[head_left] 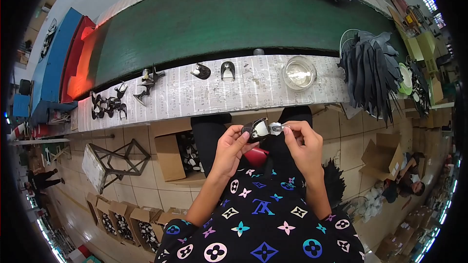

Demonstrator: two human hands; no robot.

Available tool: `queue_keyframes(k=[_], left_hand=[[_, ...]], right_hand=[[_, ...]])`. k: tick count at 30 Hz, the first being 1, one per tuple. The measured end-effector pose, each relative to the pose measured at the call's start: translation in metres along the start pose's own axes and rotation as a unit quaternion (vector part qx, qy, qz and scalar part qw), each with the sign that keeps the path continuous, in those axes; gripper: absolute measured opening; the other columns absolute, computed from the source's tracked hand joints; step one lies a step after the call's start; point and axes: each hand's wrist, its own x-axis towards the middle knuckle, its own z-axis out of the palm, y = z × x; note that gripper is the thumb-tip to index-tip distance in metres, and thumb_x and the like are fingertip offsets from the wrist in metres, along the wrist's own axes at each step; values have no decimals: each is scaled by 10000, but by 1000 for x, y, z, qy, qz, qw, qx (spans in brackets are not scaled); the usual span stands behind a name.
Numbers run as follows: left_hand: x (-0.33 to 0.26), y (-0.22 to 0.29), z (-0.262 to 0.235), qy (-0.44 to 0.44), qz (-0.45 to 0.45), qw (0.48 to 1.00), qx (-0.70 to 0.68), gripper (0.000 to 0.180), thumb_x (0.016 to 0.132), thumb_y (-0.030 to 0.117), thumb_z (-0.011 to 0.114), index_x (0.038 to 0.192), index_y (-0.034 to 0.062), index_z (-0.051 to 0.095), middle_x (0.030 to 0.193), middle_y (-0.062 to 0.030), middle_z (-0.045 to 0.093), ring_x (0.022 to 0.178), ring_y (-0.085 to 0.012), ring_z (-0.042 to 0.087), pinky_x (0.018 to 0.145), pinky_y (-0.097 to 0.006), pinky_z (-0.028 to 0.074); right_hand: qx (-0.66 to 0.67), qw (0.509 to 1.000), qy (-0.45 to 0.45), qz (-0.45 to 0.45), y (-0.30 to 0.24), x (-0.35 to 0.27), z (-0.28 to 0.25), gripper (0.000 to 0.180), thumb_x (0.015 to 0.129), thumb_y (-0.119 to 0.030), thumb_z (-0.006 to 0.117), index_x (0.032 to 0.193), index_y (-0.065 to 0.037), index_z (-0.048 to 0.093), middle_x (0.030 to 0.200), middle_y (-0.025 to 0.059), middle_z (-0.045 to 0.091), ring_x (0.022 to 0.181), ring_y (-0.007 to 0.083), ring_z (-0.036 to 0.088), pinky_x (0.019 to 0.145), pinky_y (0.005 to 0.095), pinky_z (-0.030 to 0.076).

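Note:
My left hand (pixel 231 147) is closed round a small curved black-and-white piece that looks like a shoe heel (pixel 260 127), its white face turned up. In my right hand (pixel 303 145), fingers pinch a thin tool, which may be a small brush (pixel 277 128), its whitish end close beside the piece. Both hands are above my lap, in front of the table's near edge. On the white printed table covering (pixel 185 97) lie two similar single pieces (pixel 227 70), and a cluster of several more (pixel 108 105) sits at the left. A round clear bowl (pixel 299 73) with pale contents stands right of centre.
A green conveyor belt (pixel 219 14) runs behind the table strip. Dark flat strips (pixel 368 70) hang over a basket at the right. An open carton (pixel 168 158) of similar pieces stands beside my left leg; more cartons (pixel 119 209) line the floor. A metal-framed stand (pixel 117 163) is at the left.

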Motion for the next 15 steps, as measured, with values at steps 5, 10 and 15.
queue_keyframes(k=[5, 10, 15], left_hand=[[2, -3, -2, 1, -6, 1000, -10, 140, 955, 91, 552, 1071, 19, 526, 1034, -97, 620, 960, -182, 634, 871, -358, 554], [2, -1, 2, 1, -9, 1000, -5, 145, 955, 90, 550, 1078, 19, 521, 1045, -103, 621, 979, -188, 633, 878, -361, 551], [3, -6, 1, -10, -3, 1000, -2, 178, 961, 122, 544, 1108, 22, 530, 1070, -92, 632, 989, -174, 637, 877, -345, 556]], right_hand=[[16, 1000, 0, -1, 3, -6, 8, 75, 872, -41, 651, 889, 15, 605, 852, 34, 678, 569, 10, 464, 477, 181, 338], [1, 999, -39, -37, 4, -7, 13, 71, 879, -14, 638, 922, 34, 608, 887, 65, 666, 640, 40, 544, 538, 189, 430], [12, 997, -64, -39, 10, -7, 17, 67, 880, -4, 634, 922, 39, 605, 897, 78, 660, 660, 62, 568, 560, 205, 458]])
